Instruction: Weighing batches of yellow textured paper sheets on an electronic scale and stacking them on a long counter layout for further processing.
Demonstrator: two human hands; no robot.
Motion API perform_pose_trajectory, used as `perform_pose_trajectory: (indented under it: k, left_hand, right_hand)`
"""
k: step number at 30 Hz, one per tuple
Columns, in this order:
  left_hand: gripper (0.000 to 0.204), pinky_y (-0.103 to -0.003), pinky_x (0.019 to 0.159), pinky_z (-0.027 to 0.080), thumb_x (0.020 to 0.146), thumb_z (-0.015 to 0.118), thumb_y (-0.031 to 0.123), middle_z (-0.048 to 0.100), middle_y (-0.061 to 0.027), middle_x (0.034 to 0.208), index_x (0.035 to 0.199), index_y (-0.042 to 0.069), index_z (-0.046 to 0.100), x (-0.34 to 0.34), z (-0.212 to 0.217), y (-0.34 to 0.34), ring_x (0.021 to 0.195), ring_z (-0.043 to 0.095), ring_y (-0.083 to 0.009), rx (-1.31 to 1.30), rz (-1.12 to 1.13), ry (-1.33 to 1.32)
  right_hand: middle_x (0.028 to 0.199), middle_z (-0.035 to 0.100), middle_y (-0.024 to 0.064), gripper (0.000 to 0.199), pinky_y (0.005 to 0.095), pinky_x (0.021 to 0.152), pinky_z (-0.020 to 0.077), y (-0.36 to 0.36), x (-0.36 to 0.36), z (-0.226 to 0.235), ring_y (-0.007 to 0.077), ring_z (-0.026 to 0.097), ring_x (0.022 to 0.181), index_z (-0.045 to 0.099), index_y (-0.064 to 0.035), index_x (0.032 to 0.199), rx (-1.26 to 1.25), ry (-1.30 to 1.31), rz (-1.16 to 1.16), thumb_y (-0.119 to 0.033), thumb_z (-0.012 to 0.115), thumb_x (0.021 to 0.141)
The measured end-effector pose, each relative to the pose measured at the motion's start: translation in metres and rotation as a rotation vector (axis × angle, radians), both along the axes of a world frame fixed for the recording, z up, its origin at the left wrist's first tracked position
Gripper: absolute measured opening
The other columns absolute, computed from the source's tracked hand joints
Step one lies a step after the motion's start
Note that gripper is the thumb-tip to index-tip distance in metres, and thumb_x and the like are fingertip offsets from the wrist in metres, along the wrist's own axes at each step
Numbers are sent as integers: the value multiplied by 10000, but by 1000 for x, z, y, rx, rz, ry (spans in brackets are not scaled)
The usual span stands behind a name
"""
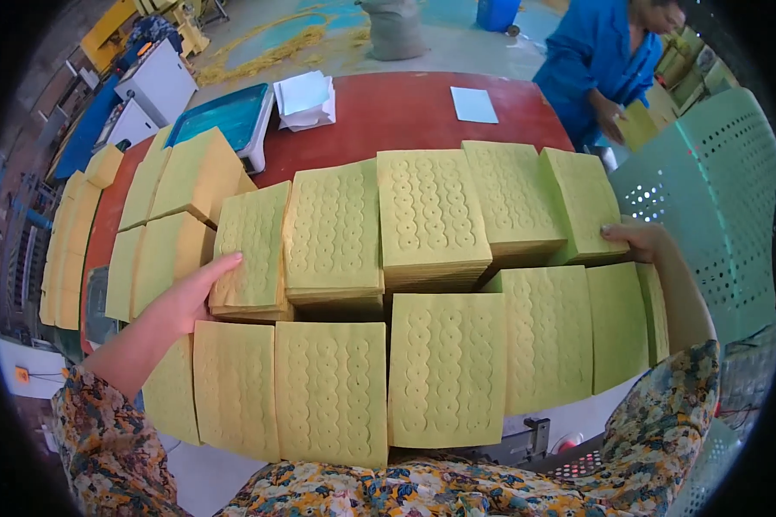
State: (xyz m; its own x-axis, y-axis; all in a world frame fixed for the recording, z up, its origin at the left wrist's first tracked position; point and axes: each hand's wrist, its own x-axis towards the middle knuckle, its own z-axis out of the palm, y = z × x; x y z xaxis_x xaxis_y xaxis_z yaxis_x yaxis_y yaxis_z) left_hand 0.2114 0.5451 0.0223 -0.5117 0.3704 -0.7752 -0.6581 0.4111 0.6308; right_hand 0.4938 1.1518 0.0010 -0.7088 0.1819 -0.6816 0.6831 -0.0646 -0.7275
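Note:
Two rows of stacked yellow sheets stand side by side before me, several stacks in each, many pressed with lines of round, scalloped shapes. At the left end of the far row, my left hand [197,295] grips a stack of yellow sheets [252,246], its thumb on the top and its other fingers mostly hidden. My right hand [643,239] holds the stack at the far row's right end [583,205] by its outer side, fingertips at the top edge. Closer to my body lies the near row [447,370], with a narrow dark gap behind it.
More yellow stacks [177,185] stand at the left, beside a teal-topped tray [220,116]. Papers [304,99] and a pale blue sheet [474,105] lie on the red table [379,108]. A perforated green panel [707,198] rises at the right. Beyond it works a person in blue [591,60].

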Motion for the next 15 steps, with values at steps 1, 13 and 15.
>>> perform_pose_trajectory:
  k: [1, 13, 15]
  left_hand:
    - [625, -443, 994, 483, 903, 625, 467, 572, -95, 1327, 1391, 108, 472, -1, -5, 1, 1204, 571, -233, 5, -9, -3]
    - [769, -677, 878, 459, 825, 623, 611, 538, -114, 1364, 1440, 199, 411, -31, -6, 43, 1233, 532, -362, 21, -106, 121]
    - [800, -691, 901, 440, 816, 615, 637, 509, -125, 1396, 1449, 195, 402, -48, -9, 66, 1262, 500, -388, 3, -119, 164]
  right_hand:
    - [1240, 624, 131, 624, 406, 873, 567, -6, 7, 8, 231, 649, 1074, 475, -6, 1343, -32, 51, -39, -269, 735, 841]
    - [1220, 620, 137, 620, 523, 776, 583, 18, -27, 27, 281, 645, 1068, 486, -49, 1338, 52, 109, -83, -364, 703, 851]
    - [1253, 597, 149, 664, 567, 801, 566, 34, -43, 25, 313, 612, 1123, 467, -42, 1349, 83, 97, -82, -393, 712, 841]
